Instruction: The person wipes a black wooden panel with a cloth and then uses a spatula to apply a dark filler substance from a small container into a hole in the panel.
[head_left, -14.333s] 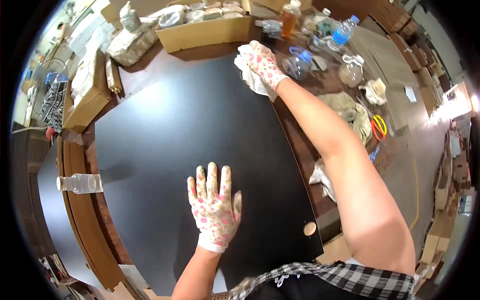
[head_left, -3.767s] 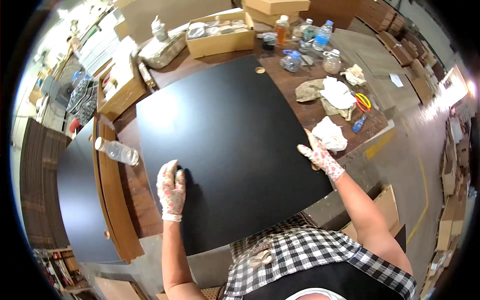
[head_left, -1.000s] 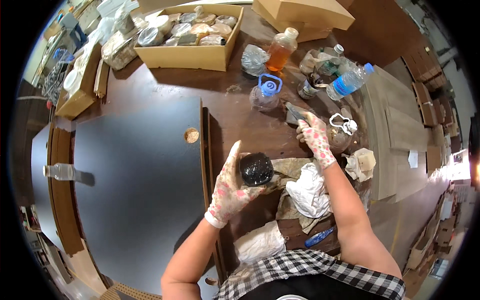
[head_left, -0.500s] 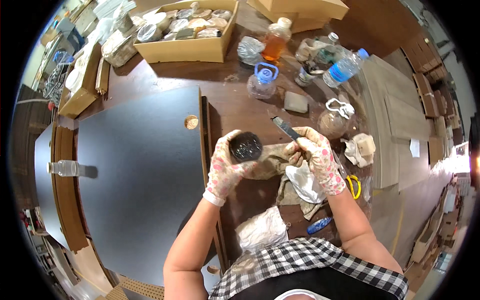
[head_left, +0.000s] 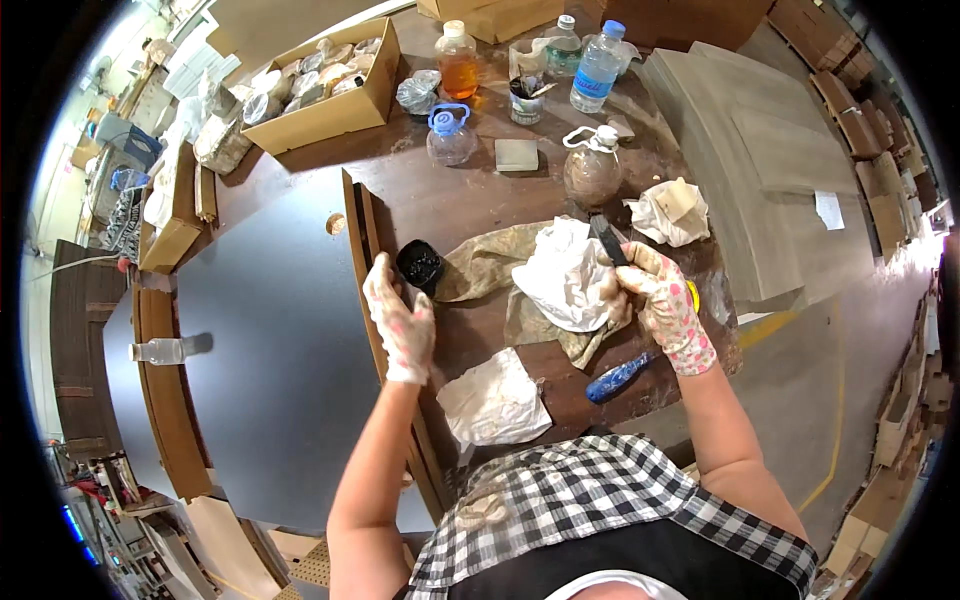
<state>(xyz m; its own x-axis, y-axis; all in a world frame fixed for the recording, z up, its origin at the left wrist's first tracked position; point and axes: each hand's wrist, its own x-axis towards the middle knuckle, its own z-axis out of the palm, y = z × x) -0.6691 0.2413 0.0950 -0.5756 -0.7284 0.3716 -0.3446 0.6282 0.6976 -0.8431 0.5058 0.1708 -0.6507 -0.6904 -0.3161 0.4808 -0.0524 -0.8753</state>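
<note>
Right hand (head_left: 668,305) is pinching a dark flat scraper (head_left: 606,239) beside the white rag (head_left: 565,270), apparently leaving its blade free. Left hand (head_left: 402,330) is sitting at the dark panel (head_left: 270,340) edge, by the black cup (head_left: 420,266); can't tell if its fingers are gripping.

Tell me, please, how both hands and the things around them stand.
Left hand at black cup, grip unclear. Right hand holding dark flat tool. White cloth bunched beside right hand.
</note>
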